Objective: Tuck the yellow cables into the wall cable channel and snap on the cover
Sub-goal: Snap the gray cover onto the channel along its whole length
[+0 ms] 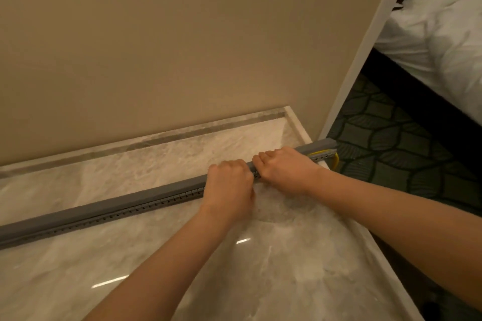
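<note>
Two hands, left hand (229,185) and right hand (284,168), gripping one grey cover (109,206), yellow cables (335,157) at its end

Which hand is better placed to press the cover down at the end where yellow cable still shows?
Right. The right hand sits on the gray cover nearest the yellow cable; the left hand is farther away.
</note>
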Motion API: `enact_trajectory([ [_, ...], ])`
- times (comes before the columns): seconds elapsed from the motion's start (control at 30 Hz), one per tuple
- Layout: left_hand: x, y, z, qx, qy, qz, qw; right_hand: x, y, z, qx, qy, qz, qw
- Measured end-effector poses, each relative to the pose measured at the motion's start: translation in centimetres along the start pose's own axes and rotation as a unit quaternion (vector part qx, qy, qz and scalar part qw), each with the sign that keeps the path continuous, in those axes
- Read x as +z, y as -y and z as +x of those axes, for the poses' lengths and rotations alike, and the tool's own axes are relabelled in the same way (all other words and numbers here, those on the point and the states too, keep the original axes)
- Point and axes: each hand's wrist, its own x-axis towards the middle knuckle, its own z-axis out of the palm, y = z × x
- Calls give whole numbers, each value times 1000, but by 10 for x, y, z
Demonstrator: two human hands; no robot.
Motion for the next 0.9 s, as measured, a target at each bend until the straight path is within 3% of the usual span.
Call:
enact_trajectory([
  [0.23, 1, -10, 8, 7, 9, 71, 997, -2, -5, -4, 7, -22, 42, 999],
  [0.37, 12, -14, 15, 16, 14, 37, 999, -1, -18, -10, -11, -38, 112, 993],
  [0.47, 12, -12, 18, 5, 12, 51, 999, -4, -45, -18, 24, -1, 229, 973],
  [0.57, 13, -10, 19, 3, 14, 34, 999, -3, -77, -26, 39, 71, 274, 958],
  [0.7, 11, -8, 19, -2, 15, 17, 1000, 0, -103, -35, 42, 112, 257, 959],
  [0.9, 6, -9, 19, 6, 20, 44, 999, 2, -102, -36, -1, 64, 163, 984],
])
